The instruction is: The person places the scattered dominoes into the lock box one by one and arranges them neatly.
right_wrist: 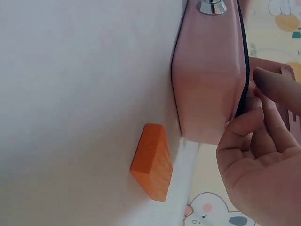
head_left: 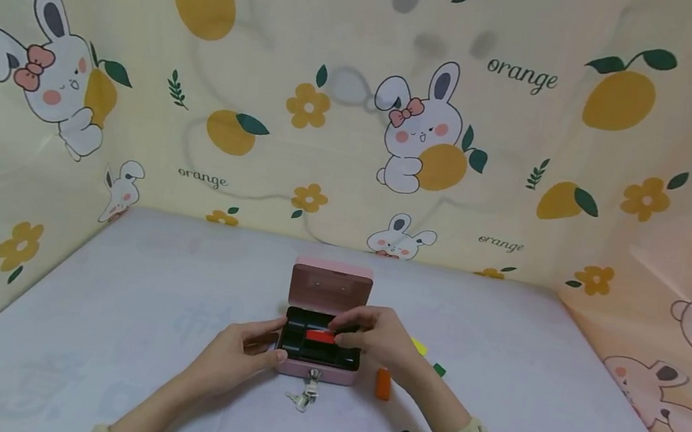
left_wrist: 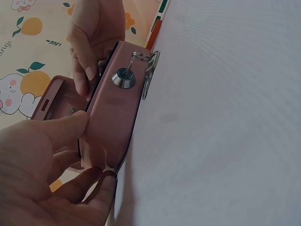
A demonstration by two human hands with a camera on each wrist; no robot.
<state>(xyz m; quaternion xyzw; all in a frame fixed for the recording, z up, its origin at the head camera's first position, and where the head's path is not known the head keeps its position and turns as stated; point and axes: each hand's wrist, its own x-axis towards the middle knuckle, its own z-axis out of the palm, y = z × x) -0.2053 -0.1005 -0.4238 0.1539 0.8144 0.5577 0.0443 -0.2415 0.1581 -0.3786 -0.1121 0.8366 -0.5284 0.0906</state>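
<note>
head: high, forward-down; wrist views: close, sideways; shared: pink box [left_wrist: 112, 110]

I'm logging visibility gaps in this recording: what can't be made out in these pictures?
Head view: right end of the red block, covered by the right hand.
Head view: full shape of the yellow piece, partly behind the right arm.
Head view: teeth of the keys, too small.
Left wrist view: inside of the black tray, blocked by the pink cash box.
Right wrist view: part of the lock, cut off by the top edge.
</note>
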